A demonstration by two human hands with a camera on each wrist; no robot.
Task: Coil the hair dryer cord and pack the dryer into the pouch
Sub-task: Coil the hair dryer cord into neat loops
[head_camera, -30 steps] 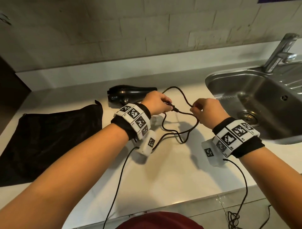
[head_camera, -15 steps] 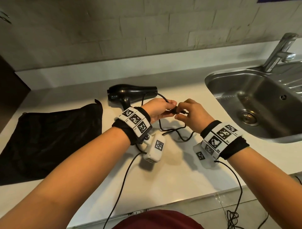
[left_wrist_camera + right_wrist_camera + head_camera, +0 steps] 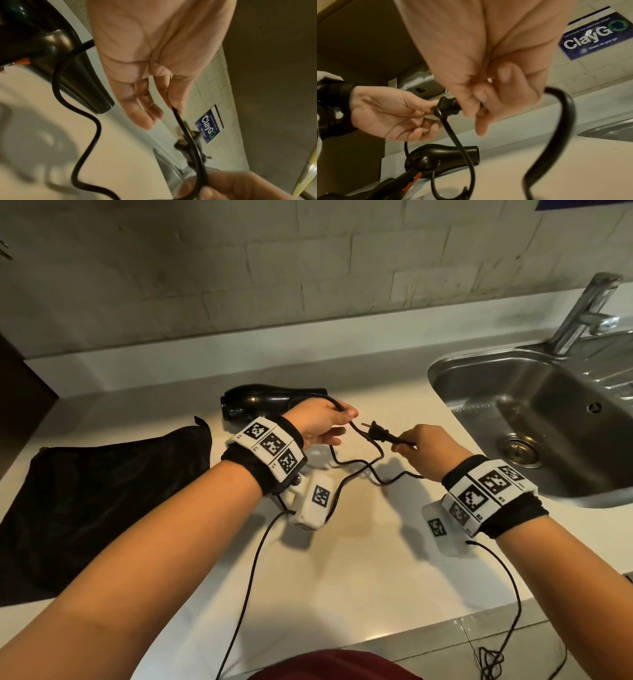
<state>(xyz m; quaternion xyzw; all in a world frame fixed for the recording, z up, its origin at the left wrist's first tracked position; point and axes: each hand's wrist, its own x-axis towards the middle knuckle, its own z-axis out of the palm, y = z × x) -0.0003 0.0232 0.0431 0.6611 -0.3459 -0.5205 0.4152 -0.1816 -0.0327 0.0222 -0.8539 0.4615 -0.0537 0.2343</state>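
Two hands: both raised above the white desk (image 3: 342, 570), each gripping part of the black cord (image 3: 356, 463).
Left hand (image 3: 318, 422): thumb and forefinger pinch a stretch of cord that runs over the hand; the other fingers (image 3: 142, 112) lie loosely extended beneath it.
Right hand (image 3: 428, 450): fingers curled round the cord just behind the plug (image 3: 479, 433), whose prongs point toward the left hand.
Cord: uncoiled, sagging in loose bends between the hands and down onto the desk.
Hair dryer (image 3: 270, 402): black, lying on its side on the desk just behind the left hand.
Pouch (image 3: 96, 501): black, flat on the desk to the left, apart from the dryer.
Sink (image 3: 534, 419): steel, set in the desk at right, tap (image 3: 582, 313) behind it.
Wall sign (image 3: 597, 36): blue, reading "ClayGo".
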